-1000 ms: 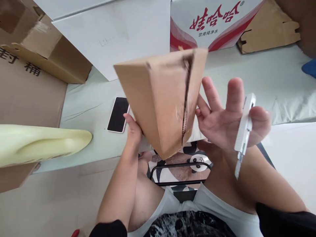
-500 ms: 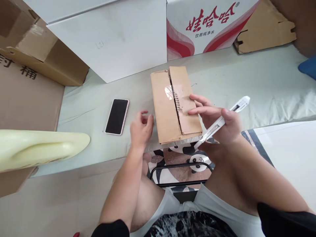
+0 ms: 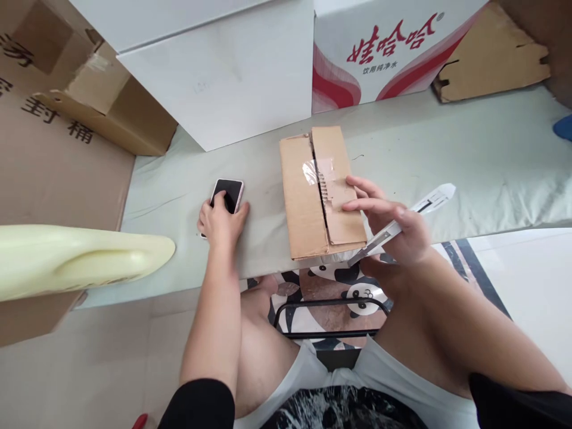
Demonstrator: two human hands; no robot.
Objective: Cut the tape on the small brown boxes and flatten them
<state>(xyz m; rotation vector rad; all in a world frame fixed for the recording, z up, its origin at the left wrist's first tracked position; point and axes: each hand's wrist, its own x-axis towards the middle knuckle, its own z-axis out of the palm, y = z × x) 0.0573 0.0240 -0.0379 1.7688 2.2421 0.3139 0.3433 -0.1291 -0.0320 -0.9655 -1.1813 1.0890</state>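
Observation:
My left hand [image 3: 221, 221] is over a smartphone [image 3: 230, 189] lying on the cloth. Its thumb is at the phone's right edge, one finger rests on the dark screen and the others curl round the left side. A white box cutter [image 3: 383, 237] is held in my right hand [image 3: 397, 223], its tip pointing down and left past the box's near corner. Two fingertips of that hand touch the right flap of a small brown cardboard box [image 3: 300, 205]. Clear tape crosses the box's centre gap, and the flap has a torn, ragged patch.
Behind the box stand a large white box [image 3: 250, 77] and a white carton with red lettering [image 3: 335, 89]. Brown cardboard [image 3: 496, 59] is at the back right. A pale yellow curved object [image 3: 89, 262] juts in from the left, beside large brown boxes [image 3: 80, 173].
My left hand has moved left from beside the cardboard box onto the smartphone and closed round it. My right hand stays at the box with the box cutter. The view has shifted slightly.

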